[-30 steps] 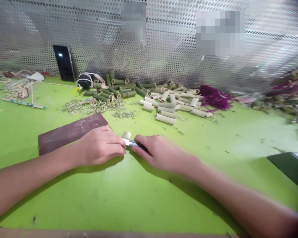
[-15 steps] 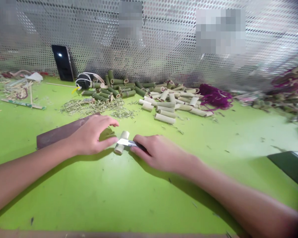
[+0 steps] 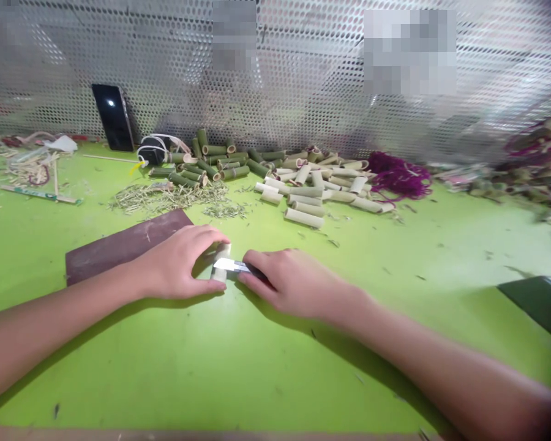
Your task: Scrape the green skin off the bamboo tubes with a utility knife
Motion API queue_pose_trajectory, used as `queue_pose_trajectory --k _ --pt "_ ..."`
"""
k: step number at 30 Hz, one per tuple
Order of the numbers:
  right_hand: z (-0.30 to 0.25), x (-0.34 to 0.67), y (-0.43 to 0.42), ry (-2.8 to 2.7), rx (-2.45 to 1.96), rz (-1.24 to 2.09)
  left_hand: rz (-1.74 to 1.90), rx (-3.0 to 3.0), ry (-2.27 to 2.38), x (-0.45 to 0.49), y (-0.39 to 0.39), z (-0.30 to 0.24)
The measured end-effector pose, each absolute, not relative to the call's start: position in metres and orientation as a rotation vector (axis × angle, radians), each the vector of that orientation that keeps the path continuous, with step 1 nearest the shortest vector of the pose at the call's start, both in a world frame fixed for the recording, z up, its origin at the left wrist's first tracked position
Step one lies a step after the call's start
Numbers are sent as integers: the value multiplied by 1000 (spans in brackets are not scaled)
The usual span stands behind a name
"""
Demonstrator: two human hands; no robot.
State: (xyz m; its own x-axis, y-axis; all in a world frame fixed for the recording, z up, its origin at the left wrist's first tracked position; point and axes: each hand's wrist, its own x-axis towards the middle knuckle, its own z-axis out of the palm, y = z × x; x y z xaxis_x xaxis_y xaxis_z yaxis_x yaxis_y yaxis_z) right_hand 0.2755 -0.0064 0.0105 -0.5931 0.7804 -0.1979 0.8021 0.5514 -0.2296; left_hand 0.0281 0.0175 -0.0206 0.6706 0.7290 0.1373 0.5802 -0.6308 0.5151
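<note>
Gripping a craft knife [image 3: 226,264], right hand [image 3: 294,283] hides its handle; left hand [image 3: 174,262] cups a bamboo tube [image 3: 220,274].

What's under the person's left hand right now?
A pale bamboo tube sits under the fingers of the left hand, partly covered. A corner of the dark brown board runs beneath the hand's wrist side. The surface directly under the palm is hidden.

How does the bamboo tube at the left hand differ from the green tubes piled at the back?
The bamboo tube is pale; the piled tubes keep green skin. The bamboo tube stands alone under the left hand, beside a knife blade held in the right hand; the piled tubes lie heaped, untouched. Both are short bamboo sections.
</note>
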Motion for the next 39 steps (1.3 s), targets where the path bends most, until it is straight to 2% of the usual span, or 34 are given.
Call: queue_pose_trajectory --k 18,39 --pt "6 271 -5 2743 1485 -212 582 2491 1004 42 21 -21" --pt "4 268 0 2717 1501 -243 690 2481 1029 49 17 -27"
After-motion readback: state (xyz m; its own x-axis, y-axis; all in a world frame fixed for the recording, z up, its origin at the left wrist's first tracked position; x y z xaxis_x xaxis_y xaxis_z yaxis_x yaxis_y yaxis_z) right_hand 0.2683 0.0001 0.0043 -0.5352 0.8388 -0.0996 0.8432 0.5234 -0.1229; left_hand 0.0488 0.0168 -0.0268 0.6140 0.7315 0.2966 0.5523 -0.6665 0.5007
